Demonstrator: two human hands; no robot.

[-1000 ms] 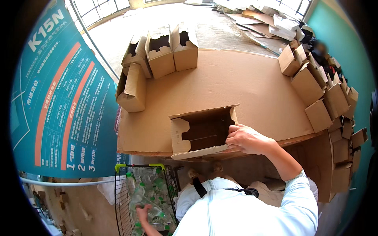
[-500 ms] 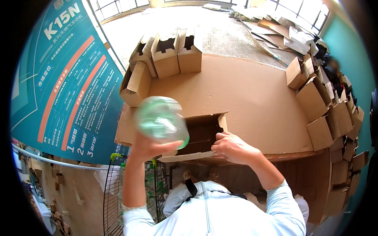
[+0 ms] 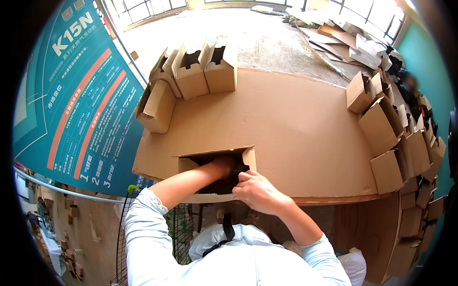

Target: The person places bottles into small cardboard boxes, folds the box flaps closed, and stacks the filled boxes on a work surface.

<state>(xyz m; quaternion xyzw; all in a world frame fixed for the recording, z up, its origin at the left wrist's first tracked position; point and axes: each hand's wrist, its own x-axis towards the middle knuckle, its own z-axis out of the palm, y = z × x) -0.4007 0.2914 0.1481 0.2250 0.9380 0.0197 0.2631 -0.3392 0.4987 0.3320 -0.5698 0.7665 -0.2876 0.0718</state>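
Brown cardboard sheeting [image 3: 296, 133] lies beneath an open carton [image 3: 249, 156] at its near edge, and the left hand [image 3: 223, 168] is deep inside that carton, fingers hidden, so whether they grasp anything I cannot tell, while the right hand [image 3: 257, 189] pinches the carton's near right corner. Beyond the carton, mostly leftward, cluster four narrow boxes [image 3: 192, 82]; right of it, well apart, stand stacked open cartons [image 3: 379, 124]; a black wire cart [image 3: 182, 231] sits low to its left, and a teal printed banner [image 3: 86, 109] rises farther left.

Left forearm [image 3: 183, 185] aslant inward, left fingers obscured; right forearm [image 3: 301, 218] inward too, right fingers [image 3: 244, 185] curled
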